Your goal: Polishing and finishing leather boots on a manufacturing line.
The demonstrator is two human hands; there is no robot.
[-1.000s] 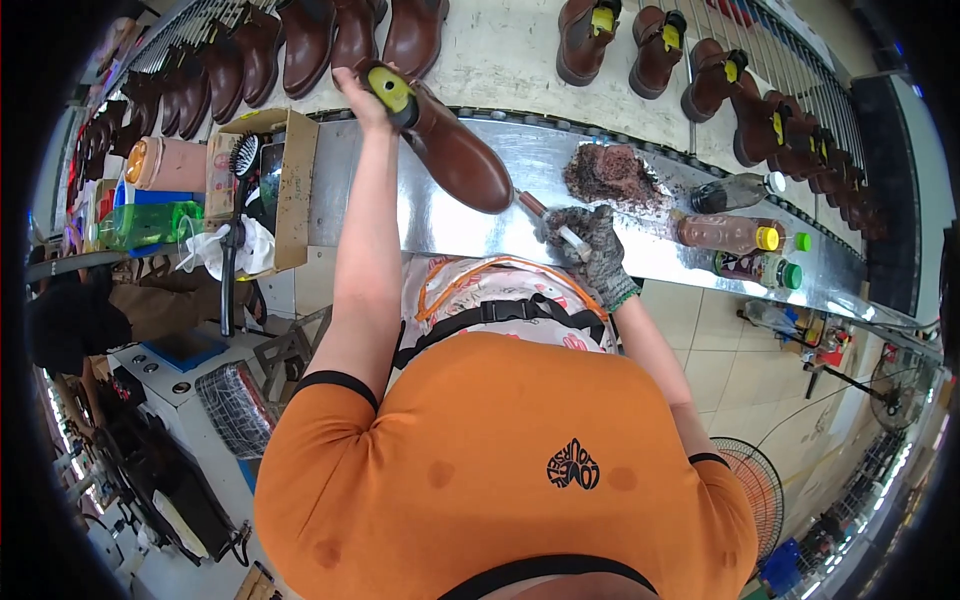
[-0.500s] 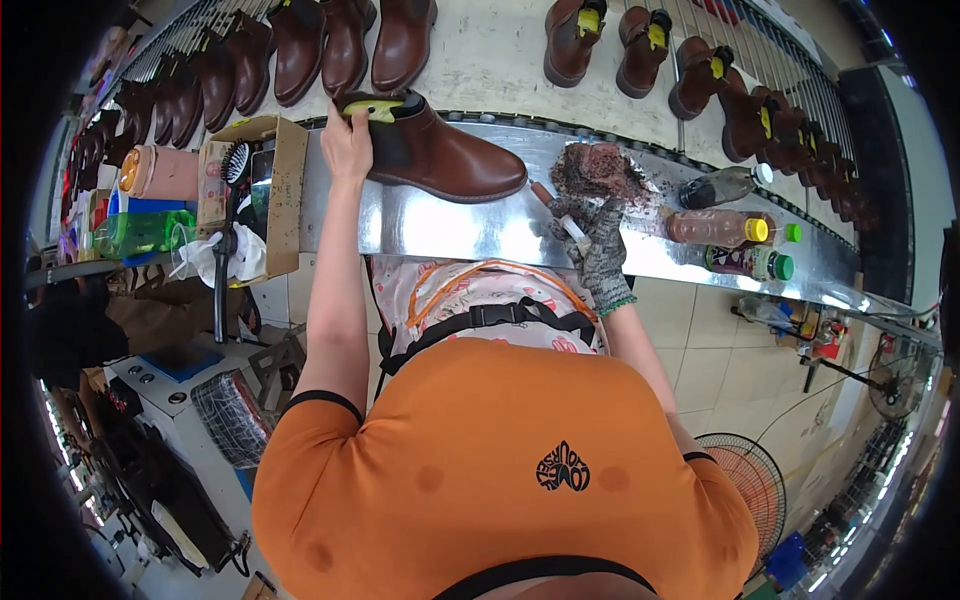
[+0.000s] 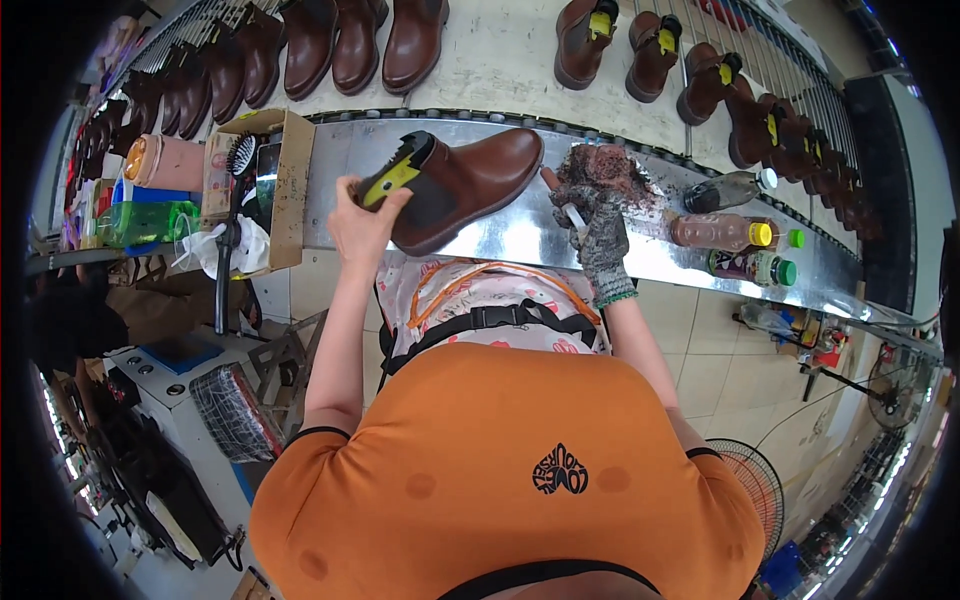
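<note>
My left hand (image 3: 362,222) grips a brown ankle boot (image 3: 470,180) by its shaft end, where a yellow insert shows. The boot lies tilted on its side on the shiny metal counter (image 3: 520,235), toe pointing right. My right hand (image 3: 597,228), in a grey knit glove, holds a small brush (image 3: 562,200) just right of the boot's toe. A stained dark rag (image 3: 607,170) lies on the counter right behind that hand.
Rows of brown boots (image 3: 360,40) stand on the conveyor beyond the counter. A cardboard box (image 3: 262,185) with a brush and cloth sits at left. Bottles (image 3: 725,232) stand at the counter's right. A fan (image 3: 755,490) is on the floor.
My left hand has pulled the boot nearer and tipped it onto its side. My right hand with the brush has drawn back slightly toward me beside the rag.
</note>
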